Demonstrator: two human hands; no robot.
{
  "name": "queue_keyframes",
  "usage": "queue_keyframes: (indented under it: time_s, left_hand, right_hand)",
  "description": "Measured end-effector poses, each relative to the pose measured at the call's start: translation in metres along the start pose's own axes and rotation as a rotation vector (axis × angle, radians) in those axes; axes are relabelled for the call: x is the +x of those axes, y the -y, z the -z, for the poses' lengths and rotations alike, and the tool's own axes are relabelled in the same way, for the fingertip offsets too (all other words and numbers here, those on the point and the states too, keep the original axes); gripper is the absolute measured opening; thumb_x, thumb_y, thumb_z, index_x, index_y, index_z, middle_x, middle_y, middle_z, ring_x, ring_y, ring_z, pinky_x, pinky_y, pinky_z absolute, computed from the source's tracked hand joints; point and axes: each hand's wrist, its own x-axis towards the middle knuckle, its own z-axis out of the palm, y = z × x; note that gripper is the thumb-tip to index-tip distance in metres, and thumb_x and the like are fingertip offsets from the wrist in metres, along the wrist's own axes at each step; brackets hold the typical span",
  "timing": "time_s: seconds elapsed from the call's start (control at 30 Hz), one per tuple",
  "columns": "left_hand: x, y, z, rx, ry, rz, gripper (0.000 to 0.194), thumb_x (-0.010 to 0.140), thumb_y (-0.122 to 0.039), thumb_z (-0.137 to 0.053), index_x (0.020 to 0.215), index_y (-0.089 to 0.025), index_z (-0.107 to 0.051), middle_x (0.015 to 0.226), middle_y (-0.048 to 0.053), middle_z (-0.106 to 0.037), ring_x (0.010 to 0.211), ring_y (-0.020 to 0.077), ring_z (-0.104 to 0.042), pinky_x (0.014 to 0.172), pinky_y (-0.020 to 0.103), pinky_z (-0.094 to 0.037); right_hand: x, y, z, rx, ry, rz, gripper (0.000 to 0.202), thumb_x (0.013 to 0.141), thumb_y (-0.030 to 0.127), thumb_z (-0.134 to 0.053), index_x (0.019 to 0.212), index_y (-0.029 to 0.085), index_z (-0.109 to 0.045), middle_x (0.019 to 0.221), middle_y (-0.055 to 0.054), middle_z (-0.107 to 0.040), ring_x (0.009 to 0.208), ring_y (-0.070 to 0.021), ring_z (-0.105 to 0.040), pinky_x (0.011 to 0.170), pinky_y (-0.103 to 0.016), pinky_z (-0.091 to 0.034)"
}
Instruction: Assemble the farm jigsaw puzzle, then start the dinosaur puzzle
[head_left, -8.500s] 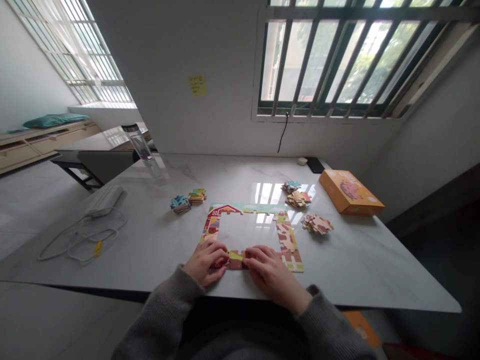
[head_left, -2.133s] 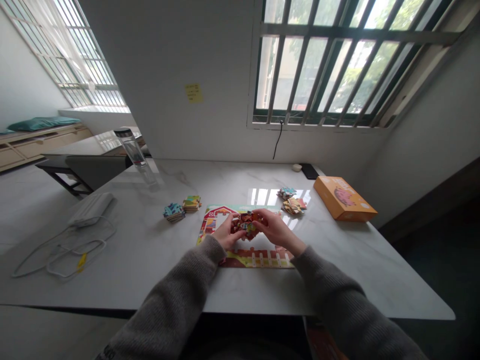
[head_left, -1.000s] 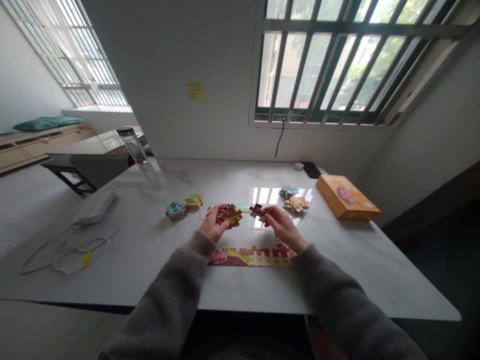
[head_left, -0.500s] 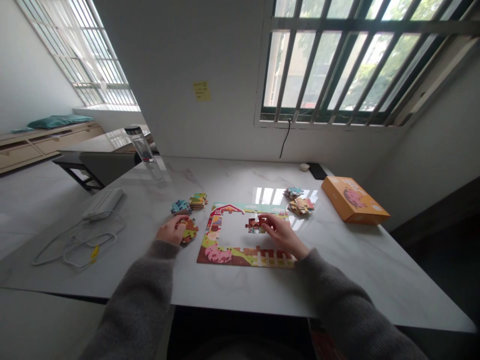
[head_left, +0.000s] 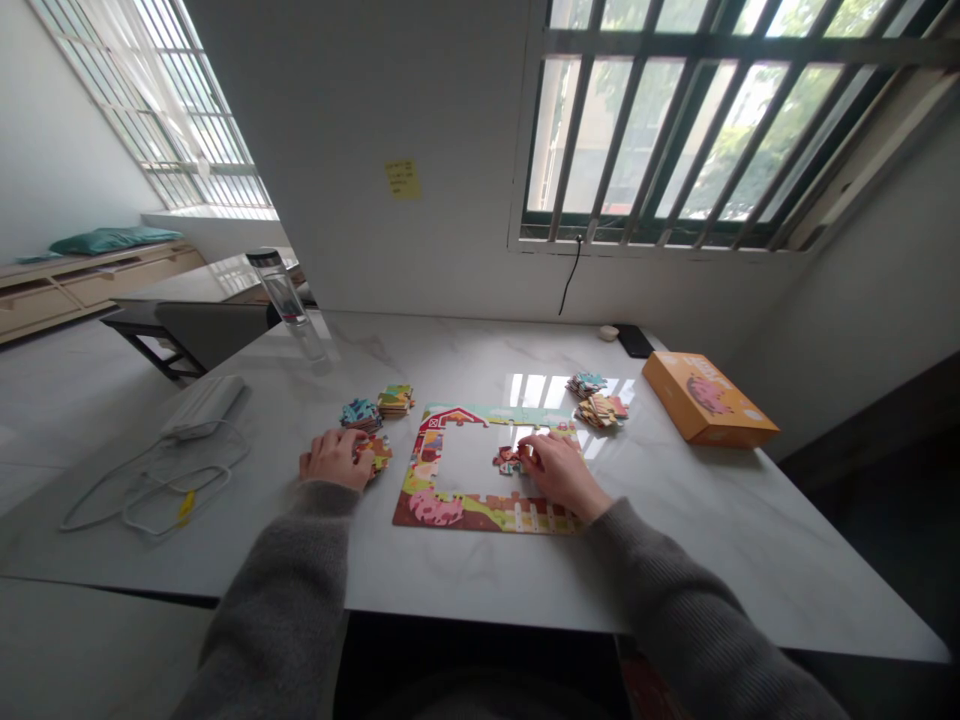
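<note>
In the head view a partly assembled jigsaw puzzle (head_left: 435, 509) lies on the white table, its picture border joined around a bare middle. My right hand (head_left: 559, 472) is over the right part of that middle, thumb and fingers pinched on a small reddish-brown puzzle piece (head_left: 508, 460). The fingers hide part of this piece. Left of the border, my left hand (head_left: 335, 459) has its fingers curled over the edge of a stack of brown and orange puzzle pieces (head_left: 380, 455). Just behind it are a blue stack (head_left: 361, 414) and a green-yellow stack (head_left: 395, 400) of pieces.
Two more piece stacks, one bluish (head_left: 586, 385) and one yellowish (head_left: 602, 410), sit beyond the puzzle's right corner. An orange box (head_left: 705, 398) stands farther right, near a black phone (head_left: 634, 341). At left are a glass bottle (head_left: 281, 288) and a white cable (head_left: 225, 472).
My right hand has lowered the piece slightly and turned it. My left hand has shifted a little left and up, its fingers now curled more over the brown and orange stack.
</note>
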Motion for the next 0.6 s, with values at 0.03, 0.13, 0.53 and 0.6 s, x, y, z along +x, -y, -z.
queue_keyframes:
  time_s: [0.03, 0.13, 0.53, 0.6]
  left_hand:
    - [0.000, -0.001, 0.002, -0.007, -0.020, -0.014, 0.033, 0.083, -0.030, -0.050, 0.109, -0.022, -0.068, 0.110, 0.013, -0.063, 0.107, 0.0335, -0.054, 0.087, 0.045, -0.042]
    - [-0.001, -0.005, 0.010, -0.063, -0.127, -0.103, 0.031, 0.082, -0.025, -0.049, 0.107, -0.019, -0.068, 0.108, 0.012, -0.063, 0.106, 0.0321, -0.055, 0.089, 0.043, -0.041]
    - [-0.023, -0.054, 0.007, -0.265, -0.144, -0.667, 0.019, 0.082, -0.018, -0.051, 0.087, -0.023, -0.069, 0.087, 0.005, -0.070, 0.089, 0.0250, -0.060, 0.086, 0.040, -0.038]
    - [-0.026, -0.056, 0.007, -0.277, -0.135, -0.668, 0.018, 0.082, -0.019, -0.051, 0.085, -0.023, -0.069, 0.086, 0.005, -0.071, 0.088, 0.0247, -0.061, 0.086, 0.041, -0.037]
  right_hand:
    - [-0.001, 0.000, 0.000, -0.033, 0.002, 0.013, 0.020, 0.099, 0.029, -0.051, 0.108, 0.022, -0.067, 0.095, -0.008, -0.069, 0.096, -0.0242, -0.058, 0.090, -0.037, -0.038]
    - [-0.003, 0.000, 0.001, -0.105, 0.017, 0.026, 0.022, 0.099, 0.032, -0.050, 0.109, 0.022, -0.066, 0.100, -0.009, -0.067, 0.099, -0.0254, -0.057, 0.090, -0.038, -0.038]
    - [-0.003, -0.014, 0.010, -0.045, 0.123, 0.070, 0.017, 0.087, 0.030, -0.070, 0.103, 0.023, -0.067, 0.110, -0.009, -0.061, 0.107, -0.0272, -0.050, 0.095, -0.041, -0.039]
    - [-0.004, -0.015, 0.007, -0.046, 0.112, 0.073, 0.018, 0.087, 0.030, -0.070, 0.103, 0.023, -0.066, 0.110, -0.009, -0.060, 0.107, -0.0271, -0.049, 0.095, -0.041, -0.039]
